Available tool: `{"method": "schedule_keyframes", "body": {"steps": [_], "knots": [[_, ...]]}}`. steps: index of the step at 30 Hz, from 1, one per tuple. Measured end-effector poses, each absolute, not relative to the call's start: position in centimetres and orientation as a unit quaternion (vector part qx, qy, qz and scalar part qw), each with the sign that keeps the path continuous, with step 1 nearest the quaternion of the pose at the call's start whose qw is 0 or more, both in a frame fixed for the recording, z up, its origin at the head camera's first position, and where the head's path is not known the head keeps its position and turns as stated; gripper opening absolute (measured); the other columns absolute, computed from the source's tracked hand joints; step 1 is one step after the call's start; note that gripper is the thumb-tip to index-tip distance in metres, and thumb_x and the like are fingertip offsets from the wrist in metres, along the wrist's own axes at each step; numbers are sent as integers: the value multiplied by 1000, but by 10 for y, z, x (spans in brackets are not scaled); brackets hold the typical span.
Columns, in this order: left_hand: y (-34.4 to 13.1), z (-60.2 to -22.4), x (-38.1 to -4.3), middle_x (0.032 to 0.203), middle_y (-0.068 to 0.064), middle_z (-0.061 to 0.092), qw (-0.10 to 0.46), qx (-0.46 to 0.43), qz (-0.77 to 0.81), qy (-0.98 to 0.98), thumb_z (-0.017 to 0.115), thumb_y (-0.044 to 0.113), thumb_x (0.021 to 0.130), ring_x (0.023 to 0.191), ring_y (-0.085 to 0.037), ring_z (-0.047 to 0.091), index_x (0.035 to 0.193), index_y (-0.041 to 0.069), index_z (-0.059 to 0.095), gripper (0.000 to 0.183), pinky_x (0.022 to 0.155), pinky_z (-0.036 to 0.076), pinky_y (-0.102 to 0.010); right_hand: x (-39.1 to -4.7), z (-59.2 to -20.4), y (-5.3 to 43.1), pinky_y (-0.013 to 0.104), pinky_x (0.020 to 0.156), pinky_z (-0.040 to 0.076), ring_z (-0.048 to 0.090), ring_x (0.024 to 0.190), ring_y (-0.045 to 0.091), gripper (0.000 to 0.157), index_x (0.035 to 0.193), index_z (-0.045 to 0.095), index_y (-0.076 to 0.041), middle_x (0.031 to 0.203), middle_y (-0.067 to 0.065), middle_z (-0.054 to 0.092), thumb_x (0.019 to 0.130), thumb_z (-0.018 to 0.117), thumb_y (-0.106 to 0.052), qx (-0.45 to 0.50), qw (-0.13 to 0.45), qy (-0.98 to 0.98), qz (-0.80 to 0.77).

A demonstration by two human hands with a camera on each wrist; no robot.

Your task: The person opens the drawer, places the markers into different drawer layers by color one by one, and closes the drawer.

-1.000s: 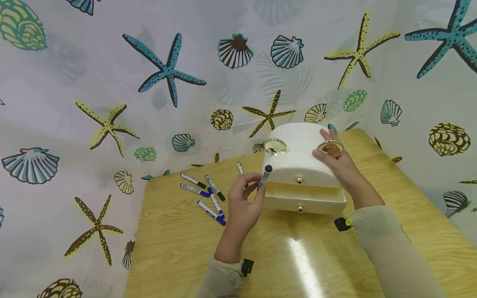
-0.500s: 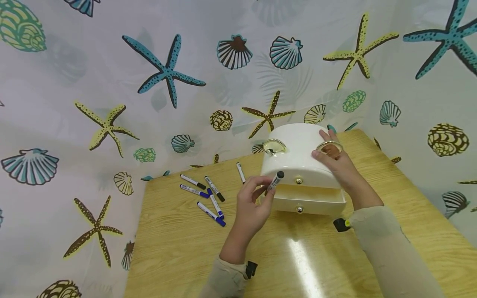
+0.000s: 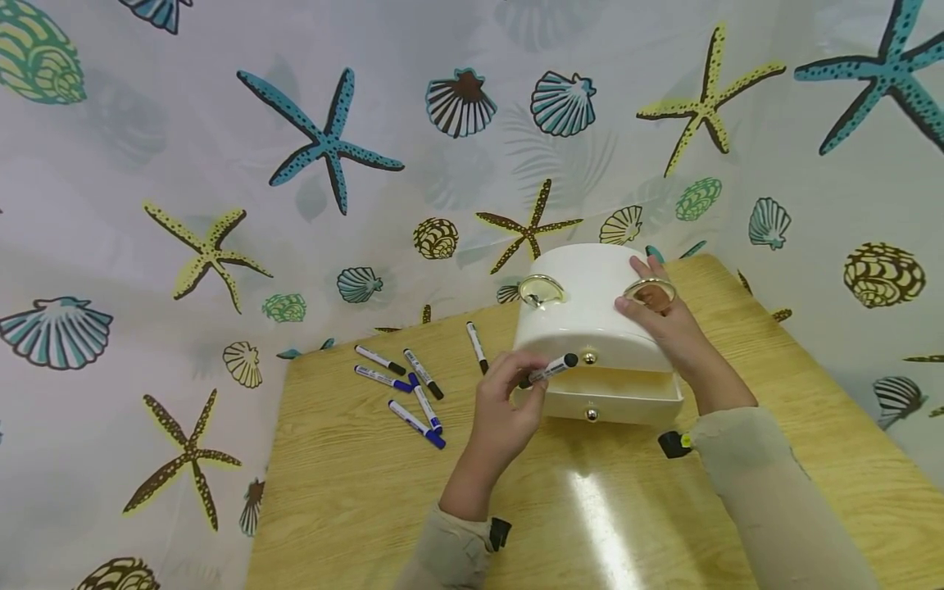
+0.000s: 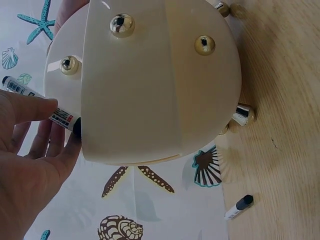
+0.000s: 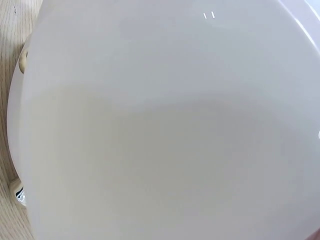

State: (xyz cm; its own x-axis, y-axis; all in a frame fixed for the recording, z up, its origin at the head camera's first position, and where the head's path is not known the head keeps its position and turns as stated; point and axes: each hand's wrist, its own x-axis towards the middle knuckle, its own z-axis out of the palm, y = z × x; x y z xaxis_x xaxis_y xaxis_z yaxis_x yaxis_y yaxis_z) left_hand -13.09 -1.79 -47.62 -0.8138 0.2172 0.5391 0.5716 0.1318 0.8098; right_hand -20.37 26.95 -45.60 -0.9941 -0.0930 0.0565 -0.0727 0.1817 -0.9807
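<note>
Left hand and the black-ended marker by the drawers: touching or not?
Touching. The left wrist view shows the left hand pinching the marker between thumb and fingers.

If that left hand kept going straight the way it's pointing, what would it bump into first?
Most likely the open drawer of the white box. The left hand, pinching a marker, is close to its edge, though the exact depth is hard to judge.
</note>
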Motion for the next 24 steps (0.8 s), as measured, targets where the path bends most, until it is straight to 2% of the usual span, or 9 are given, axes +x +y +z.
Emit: {"method": "schedule_keyframes", "body": {"steps": [7,16,21,24], "knots": [[-20,-479,-132,118,-6,68,148,-272,-568,-763,70,-13,92,118,-23,66,116,5,72,30,104,59,-50,-202,-453,266,66,129,-15,-23,163,17,87,172,10,-32,177,-20,-13,105,65,-32,-59,3,767,-638],[-25,-481,-132,118,-4,70,141,-263,-561,-773,71,-8,95,114,-21,66,114,9,73,26,102,60,-49,-203,-453,266,68,127,-16,-24,163,19,86,172,10,-33,177,-19,-15,105,65,-33,-56,5,769,-637],[-30,-480,-132,120,-3,70,142,-247,-556,-781,71,-5,96,116,-21,66,115,11,74,25,103,60,-44,-201,-453,267,66,129,-14,-22,163,15,84,171,13,-38,175,-25,-13,106,65,-35,-52,5,774,-631],[-34,-481,-133,120,-5,70,150,-243,-556,-781,72,-5,95,117,-22,67,114,8,74,24,102,60,-43,-200,-453,267,65,130,-13,-22,163,13,82,171,15,-38,174,-28,-12,106,65,-37,-50,6,776,-629]]}}
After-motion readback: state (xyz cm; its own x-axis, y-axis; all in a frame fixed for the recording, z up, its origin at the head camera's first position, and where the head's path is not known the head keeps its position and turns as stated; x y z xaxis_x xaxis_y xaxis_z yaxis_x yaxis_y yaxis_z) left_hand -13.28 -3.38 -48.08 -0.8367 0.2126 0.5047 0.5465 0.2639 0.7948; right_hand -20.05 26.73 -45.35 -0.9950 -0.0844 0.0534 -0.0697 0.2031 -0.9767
